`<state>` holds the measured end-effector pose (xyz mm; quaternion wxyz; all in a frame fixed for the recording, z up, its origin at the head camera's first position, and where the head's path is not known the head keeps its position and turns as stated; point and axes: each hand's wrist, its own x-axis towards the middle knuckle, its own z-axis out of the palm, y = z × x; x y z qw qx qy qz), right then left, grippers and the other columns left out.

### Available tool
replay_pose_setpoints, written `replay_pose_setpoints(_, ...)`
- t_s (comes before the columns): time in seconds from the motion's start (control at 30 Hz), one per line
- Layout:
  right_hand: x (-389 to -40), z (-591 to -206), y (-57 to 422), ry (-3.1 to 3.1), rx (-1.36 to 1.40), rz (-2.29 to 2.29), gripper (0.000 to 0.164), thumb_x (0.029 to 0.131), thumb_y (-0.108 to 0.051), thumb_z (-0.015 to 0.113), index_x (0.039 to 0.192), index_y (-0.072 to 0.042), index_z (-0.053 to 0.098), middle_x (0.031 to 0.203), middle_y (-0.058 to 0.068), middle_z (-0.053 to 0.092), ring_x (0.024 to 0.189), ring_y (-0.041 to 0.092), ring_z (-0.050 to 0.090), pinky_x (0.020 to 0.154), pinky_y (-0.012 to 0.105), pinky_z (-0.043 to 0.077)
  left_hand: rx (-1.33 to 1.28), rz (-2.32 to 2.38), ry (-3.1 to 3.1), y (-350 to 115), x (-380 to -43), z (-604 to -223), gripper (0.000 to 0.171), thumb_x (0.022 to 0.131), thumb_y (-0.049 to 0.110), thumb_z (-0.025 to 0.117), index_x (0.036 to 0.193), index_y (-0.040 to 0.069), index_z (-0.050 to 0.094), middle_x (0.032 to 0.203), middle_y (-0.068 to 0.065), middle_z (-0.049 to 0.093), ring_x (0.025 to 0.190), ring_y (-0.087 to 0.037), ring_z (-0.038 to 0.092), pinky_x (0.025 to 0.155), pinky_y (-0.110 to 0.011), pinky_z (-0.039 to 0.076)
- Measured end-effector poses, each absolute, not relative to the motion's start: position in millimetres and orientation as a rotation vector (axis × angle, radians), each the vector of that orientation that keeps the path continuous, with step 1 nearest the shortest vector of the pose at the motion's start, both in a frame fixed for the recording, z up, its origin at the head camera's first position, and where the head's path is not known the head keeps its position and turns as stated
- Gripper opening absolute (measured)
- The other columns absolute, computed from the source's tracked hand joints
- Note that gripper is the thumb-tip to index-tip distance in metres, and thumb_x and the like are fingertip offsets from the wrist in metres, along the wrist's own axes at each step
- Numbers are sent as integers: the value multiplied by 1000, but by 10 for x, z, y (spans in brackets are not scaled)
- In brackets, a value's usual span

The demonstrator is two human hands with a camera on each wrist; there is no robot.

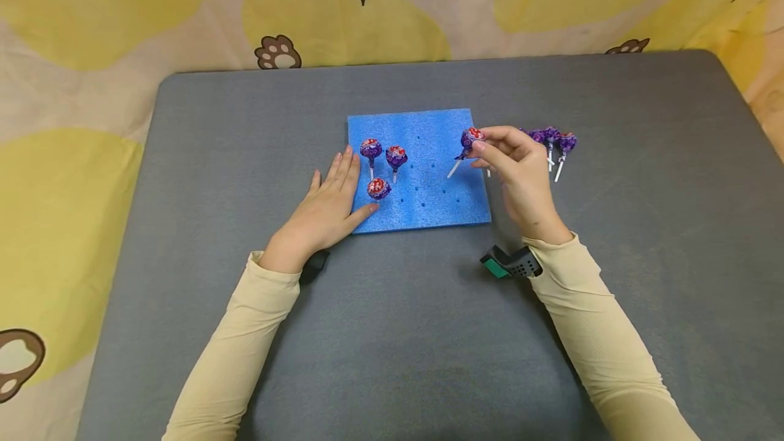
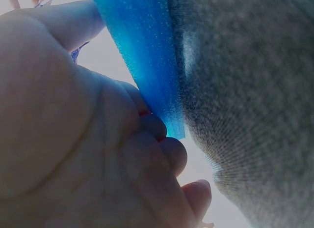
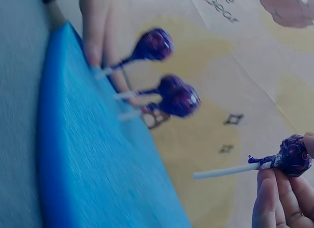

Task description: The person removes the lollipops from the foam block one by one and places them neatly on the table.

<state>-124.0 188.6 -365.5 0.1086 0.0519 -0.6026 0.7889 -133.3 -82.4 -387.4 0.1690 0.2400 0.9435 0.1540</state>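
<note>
A blue foam board [image 1: 429,124] dotted with small holes lies on the table. Three lollipops in purple and red wrappers, [image 1: 370,148] stand stick-down in its left part. My left hand [image 1: 324,215] rests flat along the board's left edge, thumb on the near-left corner; the left wrist view shows its fingers against the board's side [image 2: 142,51]. Above the board's right part, my right hand [image 1: 519,172] pinches another lollipop [image 1: 471,137] by its wrapped head. Its bare white stick [image 3: 223,172] points down and left, and its tip appears apart from the board.
Several more wrapped lollipops [image 1: 566,143] lie on the grey table [image 1: 643,189] right of the board, partly hidden behind my right hand. A patterned yellow and cream cloth [image 1: 380,12] hangs behind the table. A black and green wrist device [image 1: 510,263] sits on my right wrist.
</note>
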Motion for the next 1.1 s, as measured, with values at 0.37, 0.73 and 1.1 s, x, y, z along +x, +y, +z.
replay_pose_setpoints(0.37, -1307, -3554, 2319, -1663, 61, 2327, 6, 84, 8, 63, 88, 5, 68, 82, 13, 68, 65, 20, 66, 61, 26, 54, 683, 441, 2687, -815, -1331, -3874, 82, 98, 48, 40, 149, 1, -4, 155, -12, -14, 142, -26, -12, 111, -54, -2)
replay_pose_setpoints(0.73, -1370, -3583, 2772, -1397, -166, 2329, 9, 77, 10, 71, 82, 13, 64, 75, 16, 64, 57, 24, 63, 55, 27, 54, 678, 436, 2681, -815, -1337, -3883, 82, 98, 48, 40, 149, 2, -5, 155, -10, -16, 142, -24, -14, 111, -53, -2)
replay_pose_setpoints(1.1, -1403, -3669, 2962, -1461, -316, 2204, 13, 74, 7, 75, 82, 10, 65, 74, 14, 66, 56, 20, 65, 55, 25, 54, 682, 438, 2683, -816, -1344, -3888, 83, 98, 49, 40, 149, 2, -4, 155, -10, -15, 142, -24, -13, 111, -53, -2)
